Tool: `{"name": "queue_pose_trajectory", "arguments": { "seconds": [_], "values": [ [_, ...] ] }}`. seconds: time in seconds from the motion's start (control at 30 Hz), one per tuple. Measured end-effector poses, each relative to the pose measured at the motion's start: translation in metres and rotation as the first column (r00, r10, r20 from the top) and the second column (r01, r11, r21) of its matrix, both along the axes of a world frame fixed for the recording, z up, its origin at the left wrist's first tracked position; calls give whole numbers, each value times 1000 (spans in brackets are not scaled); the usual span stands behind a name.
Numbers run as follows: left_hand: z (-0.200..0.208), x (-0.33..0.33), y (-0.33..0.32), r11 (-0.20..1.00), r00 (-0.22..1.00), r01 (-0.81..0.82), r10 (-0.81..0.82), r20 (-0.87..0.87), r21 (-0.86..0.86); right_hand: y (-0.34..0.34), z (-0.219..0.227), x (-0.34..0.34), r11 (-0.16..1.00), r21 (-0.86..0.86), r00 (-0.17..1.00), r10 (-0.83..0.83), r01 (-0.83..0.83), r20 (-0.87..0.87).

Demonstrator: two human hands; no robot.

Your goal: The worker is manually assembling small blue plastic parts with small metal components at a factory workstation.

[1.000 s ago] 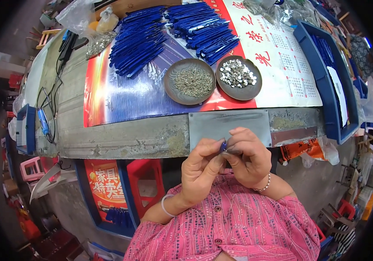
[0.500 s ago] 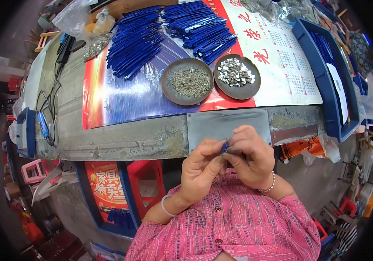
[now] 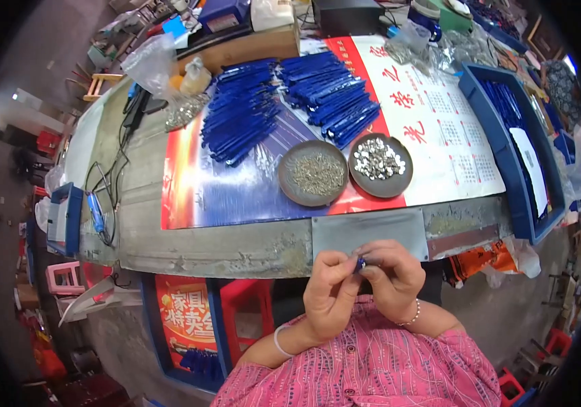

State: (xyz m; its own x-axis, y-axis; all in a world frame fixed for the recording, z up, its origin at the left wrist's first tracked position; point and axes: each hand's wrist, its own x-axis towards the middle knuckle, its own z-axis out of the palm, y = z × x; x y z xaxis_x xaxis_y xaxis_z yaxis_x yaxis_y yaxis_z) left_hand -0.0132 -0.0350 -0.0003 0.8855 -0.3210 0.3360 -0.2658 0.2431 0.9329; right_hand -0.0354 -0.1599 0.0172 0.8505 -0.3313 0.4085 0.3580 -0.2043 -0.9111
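Observation:
A small dark-blue piece (image 3: 360,262) is pinched between the fingertips of both hands, just off the table's front edge. My left hand (image 3: 330,292) grips it from the left with thumb and forefinger. Meeting it from the other side, my right hand (image 3: 395,275) is closed on the same piece. The fingers cover most of it, so its exact kind cannot be made out. Beyond the hands lie a dark round dish (image 3: 292,154) of thin metal pins and another dish (image 3: 387,188) of small silvery discs. Behind them are two piles of long blue strips, a left pile (image 3: 242,112) and a right pile (image 3: 334,95).
A grey metal plate (image 3: 334,234) is set at the table's front edge. The dishes and piles lie on a printed calendar sheet (image 3: 416,173). A blue crate (image 3: 501,159) stands at the right. A cable with a blue-handled tool (image 3: 96,214) lies at the left.
My view has shifted, so the table and dishes sit lower and farther right in it. Both hands still pinch the blue piece together, with the fingers slightly rearranged.

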Motion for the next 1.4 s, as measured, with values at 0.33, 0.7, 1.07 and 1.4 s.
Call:
{"name": "queue_pose_trajectory", "arguments": {
  "seconds": [0.33,0.7,1.07,1.4],
  "values": [
    [9,-2,-5,997,985,-38,25,168,73,-12,21,-6,961,-276,999,6,4,33],
    [13,-5,-5,997,995,36,-41,95,61,-13,2,-1,895,-443,992,15,43,126],
    [8,-5,-3,993,993,119,-119,-26,-1,-20,-9,10,907,-421,978,98,-13,182],
    [1,-4,5,956,907,214,-271,-323,-200,-42,2,30,887,321,935,-268,333,-231]
  ]
}}
